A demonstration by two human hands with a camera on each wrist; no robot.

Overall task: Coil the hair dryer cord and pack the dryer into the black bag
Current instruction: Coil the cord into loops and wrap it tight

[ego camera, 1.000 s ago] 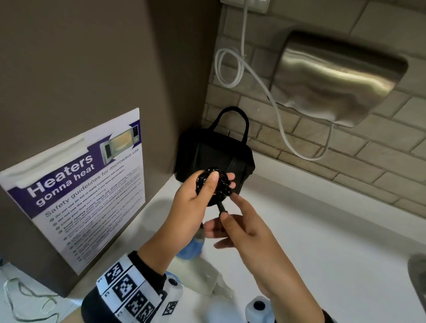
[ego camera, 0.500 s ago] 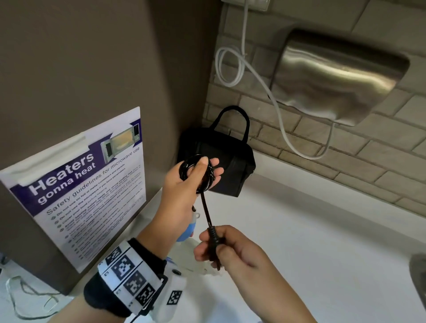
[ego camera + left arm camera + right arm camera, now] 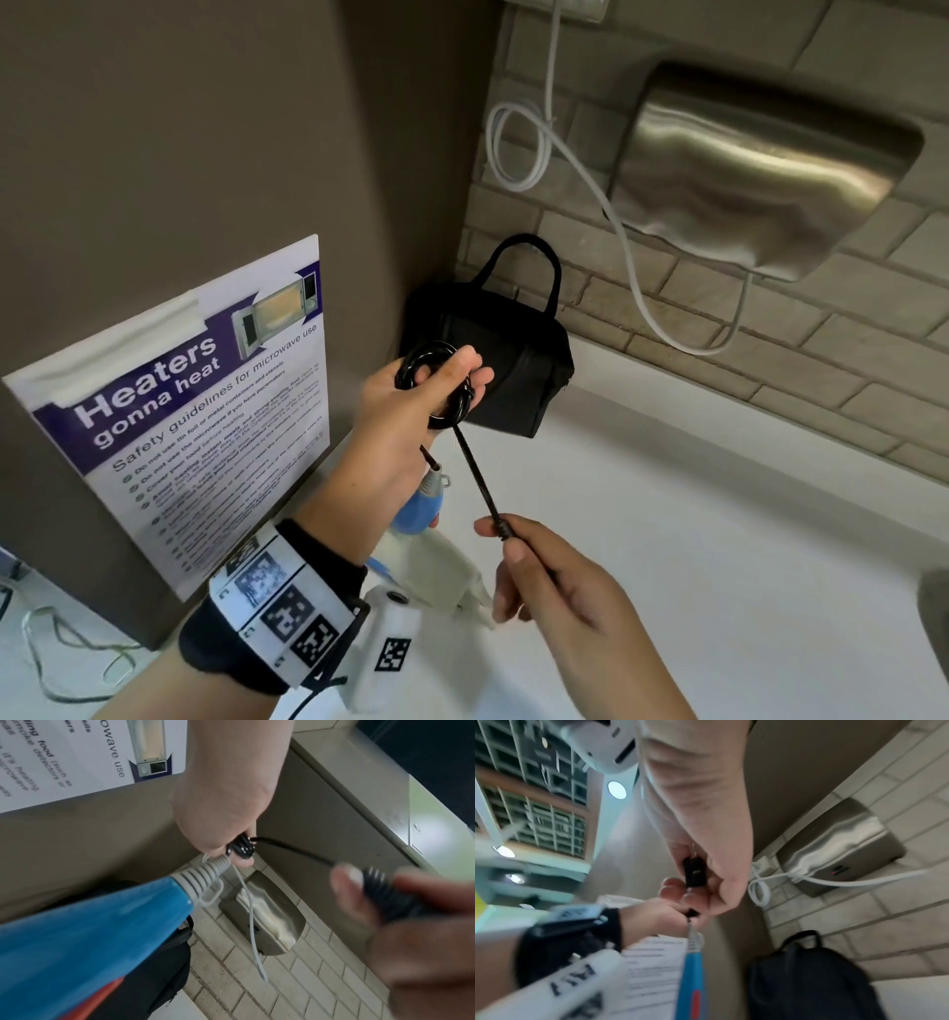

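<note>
Your bag (image 3: pixel 493 360) stands in the corner on the counter (image 3: pixel 719 514), against the brick wall, under the metal hand dryer (image 3: pixel 760 169). I cannot tell if it is open, and nothing of the dryer is inside it, so I judge the packing is not yet begun.

The dryer (image 3: pixel 85 939) hangs below your left hand, its blue handle pointing up to the wrist. It is off the counter and in front of the bag, a little to the left.

The cord (image 3: pixel 475 473) is almost coiled. Several black loops sit together in your left hand, and only one short straight piece runs down to your right hand. To my eye, one or two more turns and the plug end remain.

Your left hand (image 3: pixel 411 406) is raised in front of the bag, with the thumb pressed over the loops and the fingers curled behind them.

Your right hand (image 3: pixel 554 575) is lower and nearer to you. Its fingers close around the plug (image 3: pixel 694 872), and thumb and forefinger pinch the cord where it enters the plug, keeping that piece tight.
</note>
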